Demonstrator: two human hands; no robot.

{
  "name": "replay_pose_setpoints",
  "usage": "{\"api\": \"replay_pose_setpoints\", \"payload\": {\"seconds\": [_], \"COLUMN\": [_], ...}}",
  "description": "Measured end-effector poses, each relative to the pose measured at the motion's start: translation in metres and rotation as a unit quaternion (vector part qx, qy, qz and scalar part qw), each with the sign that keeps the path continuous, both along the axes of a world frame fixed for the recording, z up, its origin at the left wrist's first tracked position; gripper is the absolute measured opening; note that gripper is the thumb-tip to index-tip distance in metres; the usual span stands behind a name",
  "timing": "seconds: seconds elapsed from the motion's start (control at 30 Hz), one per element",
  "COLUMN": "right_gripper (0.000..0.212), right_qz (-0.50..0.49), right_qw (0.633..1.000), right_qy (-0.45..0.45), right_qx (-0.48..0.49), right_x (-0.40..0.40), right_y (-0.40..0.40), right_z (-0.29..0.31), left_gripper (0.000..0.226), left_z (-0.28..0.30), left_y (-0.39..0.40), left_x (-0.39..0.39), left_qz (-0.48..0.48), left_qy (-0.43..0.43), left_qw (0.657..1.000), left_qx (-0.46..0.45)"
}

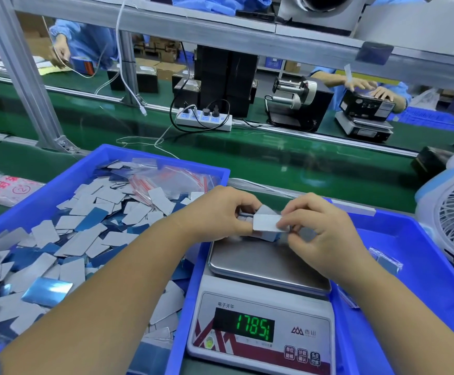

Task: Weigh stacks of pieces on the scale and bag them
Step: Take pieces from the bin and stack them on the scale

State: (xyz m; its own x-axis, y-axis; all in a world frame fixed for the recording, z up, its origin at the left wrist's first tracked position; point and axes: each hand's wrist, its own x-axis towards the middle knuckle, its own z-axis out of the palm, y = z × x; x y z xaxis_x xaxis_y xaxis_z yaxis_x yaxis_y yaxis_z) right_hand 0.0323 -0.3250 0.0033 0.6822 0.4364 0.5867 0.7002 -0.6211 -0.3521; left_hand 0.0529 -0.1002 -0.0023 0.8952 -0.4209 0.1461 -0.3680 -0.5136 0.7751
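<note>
Now stack (267, 229) pinched btwn both hands' fingers (285, 221), over scale (261, 301).

We read on the white electronic scale (261, 331): green lit digits "17851" on its black display (243, 326); the heading "电子天平" printed above that display; a triangular logo (297, 330) with small characters beside it, too small to tell. Clear plastic bag pack (2, 189) with red print, characters blurred, a circled "2".
</note>
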Motion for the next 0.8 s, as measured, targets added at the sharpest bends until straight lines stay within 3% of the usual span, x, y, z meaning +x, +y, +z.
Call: {"api": "replay_pose_setpoints", "payload": {"seconds": [0.17,0.3,0.37,0.5,0.8], "right_gripper": [0.036,0.02,0.022,0.044,0.037], "right_qz": [0.028,0.016,-0.011,-0.056,-0.041], "right_qw": [0.995,0.993,0.992,0.988,0.991], "right_qy": [0.079,0.113,0.12,0.128,0.106], "right_qx": [-0.06,0.007,0.032,0.063,0.073], "right_x": [-0.001,-0.003,-0.003,-0.002,-0.003], "right_y": [-0.004,0.003,0.01,0.016,0.012], "right_z": [0.0,-0.001,-0.003,-0.004,0.0], "left_gripper": [0.028,0.032,0.034,0.038,0.026], "left_z": [0.004,0.008,0.01,0.014,0.012], "left_y": [0.002,0.002,0.003,0.006,0.005], "left_x": [-0.001,-0.002,-0.002,-0.004,-0.004], "left_qz": [0.0,-0.002,-0.01,-0.032,-0.028], "left_qy": [-0.006,-0.019,-0.014,-0.004,0.006], "left_qw": [1.0,0.998,0.998,0.998,0.999], "left_qx": [0.027,0.054,0.053,0.051,0.03]}}
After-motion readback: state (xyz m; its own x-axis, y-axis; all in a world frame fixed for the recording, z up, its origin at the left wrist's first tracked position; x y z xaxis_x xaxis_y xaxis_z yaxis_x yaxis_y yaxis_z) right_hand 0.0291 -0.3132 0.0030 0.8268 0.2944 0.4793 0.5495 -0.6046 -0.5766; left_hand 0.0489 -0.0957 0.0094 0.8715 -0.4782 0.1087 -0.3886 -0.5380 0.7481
